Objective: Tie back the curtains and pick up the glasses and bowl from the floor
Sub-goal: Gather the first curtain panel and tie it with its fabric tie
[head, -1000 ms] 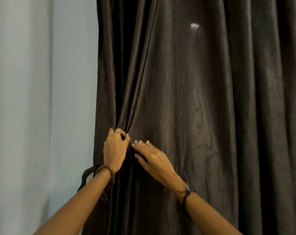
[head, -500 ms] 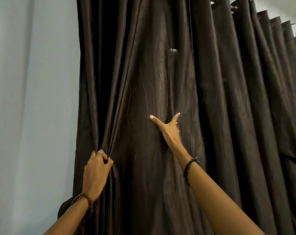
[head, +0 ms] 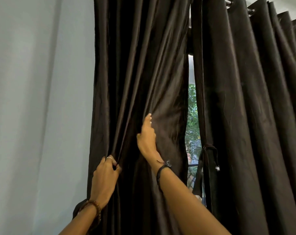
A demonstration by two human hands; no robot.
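The left hand (head: 105,173) pinches a bunch of folds of the left curtain (head: 135,65) low down, while the right hand (head: 146,134) lies higher on the same cloth with fingers nearly straight, pressing it leftward. A gap (head: 192,116) shows between this panel and the right curtain (head: 245,107), whose tie (head: 210,158) hangs loose. By this view neither curtain is tied yet, and the glasses and bowl are out of sight, presumably untouched.
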